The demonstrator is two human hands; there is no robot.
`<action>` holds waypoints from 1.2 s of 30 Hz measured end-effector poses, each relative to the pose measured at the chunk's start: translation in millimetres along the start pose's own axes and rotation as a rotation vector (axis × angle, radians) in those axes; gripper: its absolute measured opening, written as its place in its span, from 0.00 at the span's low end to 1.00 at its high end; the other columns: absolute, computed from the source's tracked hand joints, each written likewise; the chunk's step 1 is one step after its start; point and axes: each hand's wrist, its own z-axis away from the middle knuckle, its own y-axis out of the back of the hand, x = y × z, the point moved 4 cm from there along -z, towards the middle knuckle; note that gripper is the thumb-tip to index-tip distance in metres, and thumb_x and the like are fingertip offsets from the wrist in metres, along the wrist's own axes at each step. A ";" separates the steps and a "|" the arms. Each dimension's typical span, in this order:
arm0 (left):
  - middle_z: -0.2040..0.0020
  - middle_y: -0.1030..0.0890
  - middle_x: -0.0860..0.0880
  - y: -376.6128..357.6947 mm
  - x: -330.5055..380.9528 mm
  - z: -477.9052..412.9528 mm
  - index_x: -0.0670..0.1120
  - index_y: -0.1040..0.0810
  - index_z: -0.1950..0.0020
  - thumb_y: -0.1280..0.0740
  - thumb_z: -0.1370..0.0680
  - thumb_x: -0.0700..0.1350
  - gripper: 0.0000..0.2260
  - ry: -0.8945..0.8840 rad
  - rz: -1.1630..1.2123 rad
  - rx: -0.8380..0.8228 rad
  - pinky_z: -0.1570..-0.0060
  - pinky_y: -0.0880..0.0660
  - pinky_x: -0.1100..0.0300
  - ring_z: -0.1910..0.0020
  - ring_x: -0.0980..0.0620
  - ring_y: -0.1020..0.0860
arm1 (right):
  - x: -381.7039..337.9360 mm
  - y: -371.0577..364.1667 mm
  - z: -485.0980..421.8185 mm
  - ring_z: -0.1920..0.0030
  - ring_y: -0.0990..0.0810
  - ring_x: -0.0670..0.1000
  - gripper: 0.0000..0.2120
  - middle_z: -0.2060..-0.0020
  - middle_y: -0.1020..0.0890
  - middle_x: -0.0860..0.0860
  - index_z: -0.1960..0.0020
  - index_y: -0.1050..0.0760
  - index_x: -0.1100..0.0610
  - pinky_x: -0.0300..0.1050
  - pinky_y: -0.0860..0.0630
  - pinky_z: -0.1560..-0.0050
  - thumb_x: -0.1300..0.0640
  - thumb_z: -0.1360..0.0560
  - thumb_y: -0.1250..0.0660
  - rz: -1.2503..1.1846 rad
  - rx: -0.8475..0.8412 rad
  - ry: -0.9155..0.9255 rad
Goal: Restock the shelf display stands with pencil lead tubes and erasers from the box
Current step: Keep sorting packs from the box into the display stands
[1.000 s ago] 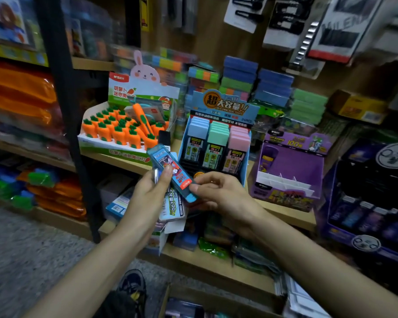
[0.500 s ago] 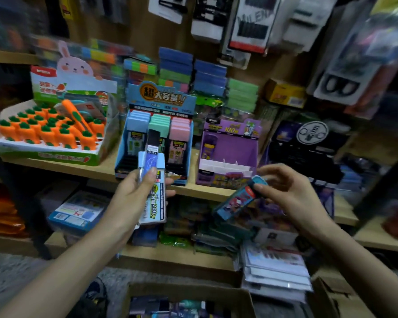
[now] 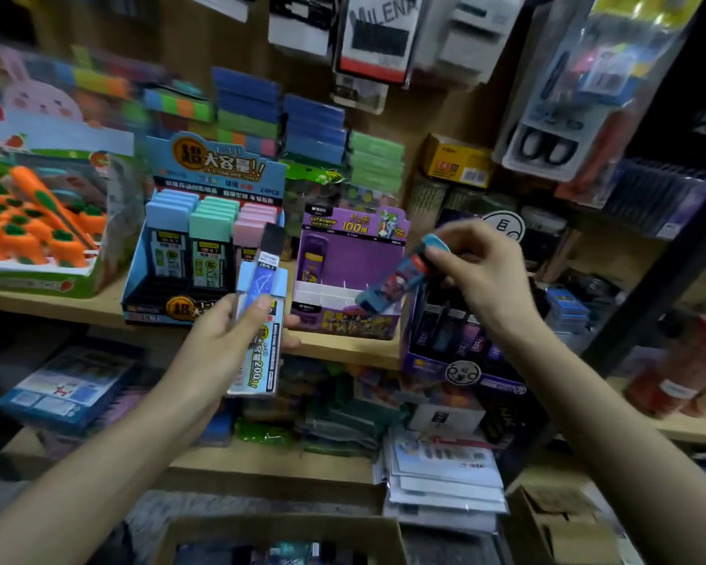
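On the shelf [image 3: 78,309] stood, from the left, a carrot eraser display [image 3: 37,242], a blue display stand [image 3: 198,254] and a purple display stand [image 3: 345,275]. Before the blue one, the left hand [image 3: 221,340] had its grip curled round a bundle of lead tubes [image 3: 257,316], held upright. The right hand [image 3: 479,275] pinched a single blue lead tube [image 3: 398,281] in its grip, tilted, lower end over the purple stand's white compartments, with the open cardboard box [image 3: 280,532] below.
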 end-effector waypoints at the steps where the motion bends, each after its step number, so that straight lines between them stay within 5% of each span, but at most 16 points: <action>1: 0.55 0.15 0.50 1.1 0.7 -0.4 0.48 0.24 0.47 0.40 0.21 0.49 0.08 0.001 -0.001 0.008 0.61 0.20 0.57 0.60 0.51 0.16 | -4.0 -11.9 -13.6 0.62 0.23 0.46 0.05 0.61 0.20 0.49 0.56 0.23 0.55 0.40 0.25 0.65 0.63 0.28 0.29 0.043 -0.018 0.030; 5: 0.55 0.15 0.50 6.3 3.6 -1.6 0.48 0.25 0.46 0.40 0.21 0.49 0.08 0.004 0.006 0.022 0.62 0.19 0.58 0.60 0.51 0.16 | -8.1 -56.3 -52.8 0.62 0.25 0.41 0.06 0.60 0.21 0.49 0.52 0.23 0.58 0.41 0.25 0.59 0.61 0.28 0.30 0.214 -0.067 0.138; 9: 0.56 0.15 0.50 11.1 5.0 -1.9 0.48 0.24 0.47 0.39 0.22 0.48 0.08 0.007 0.029 0.022 0.67 0.20 0.63 0.61 0.51 0.16 | 0.7 -86.7 -63.4 0.56 0.22 0.51 0.07 0.56 0.19 0.52 0.50 0.23 0.59 0.44 0.26 0.55 0.60 0.27 0.30 0.348 -0.156 0.213; 18: 0.58 0.15 0.52 17.1 4.8 -1.5 0.49 0.24 0.48 0.36 0.23 0.48 0.07 0.023 -0.022 0.040 0.67 0.21 0.62 0.65 0.54 0.17 | 13.9 -116.0 -53.0 0.48 0.24 0.56 0.09 0.49 0.22 0.57 0.46 0.23 0.60 0.47 0.29 0.53 0.59 0.25 0.34 0.669 -0.303 0.239; 21: 0.58 0.15 0.51 13.2 3.0 -0.7 0.49 0.24 0.48 0.35 0.23 0.49 0.07 0.035 -0.042 0.025 0.68 0.21 0.61 0.65 0.53 0.17 | -11.1 -118.1 -35.1 0.58 0.25 0.48 0.09 0.57 0.22 0.51 0.52 0.23 0.57 0.41 0.32 0.59 0.52 0.22 0.38 0.317 -0.245 0.128; 24: 0.57 0.15 0.51 7.2 2.2 1.2 0.48 0.24 0.47 0.35 0.25 0.50 0.09 0.046 -0.045 0.005 0.69 0.22 0.62 0.65 0.53 0.17 | -28.0 -127.9 -6.9 0.66 0.23 0.45 0.10 0.68 0.22 0.46 0.59 0.25 0.54 0.37 0.29 0.66 0.51 0.21 0.39 -0.246 -0.446 -0.240; 27: 0.58 0.15 0.50 -1.7 2.5 3.3 0.47 0.23 0.46 0.34 0.25 0.49 0.10 0.052 -0.045 -0.033 0.70 0.23 0.64 0.66 0.53 0.17 | -31.5 -122.5 12.4 0.67 0.21 0.46 0.07 0.66 0.20 0.47 0.59 0.27 0.54 0.39 0.28 0.66 0.57 0.22 0.36 -0.348 -0.487 -0.313; 32: 0.62 0.15 0.50 -20.3 8.4 6.5 0.49 0.22 0.50 0.35 0.30 0.57 0.15 0.051 -0.034 -0.050 0.71 0.24 0.64 0.67 0.54 0.18 | -12.2 -70.2 23.1 0.64 0.21 0.48 0.05 0.63 0.20 0.52 0.58 0.25 0.56 0.38 0.25 0.67 0.61 0.24 0.34 -0.523 -0.246 -0.393; 36: 0.60 0.15 0.52 -31.0 12.4 5.8 0.49 0.24 0.49 0.37 0.24 0.52 0.09 0.017 -0.028 -0.063 0.72 0.23 0.64 0.66 0.53 0.17 | 17.2 1.9 36.7 0.68 0.21 0.44 0.04 0.69 0.20 0.45 0.58 0.24 0.53 0.36 0.25 0.69 0.61 0.25 0.33 -0.438 -0.033 -0.320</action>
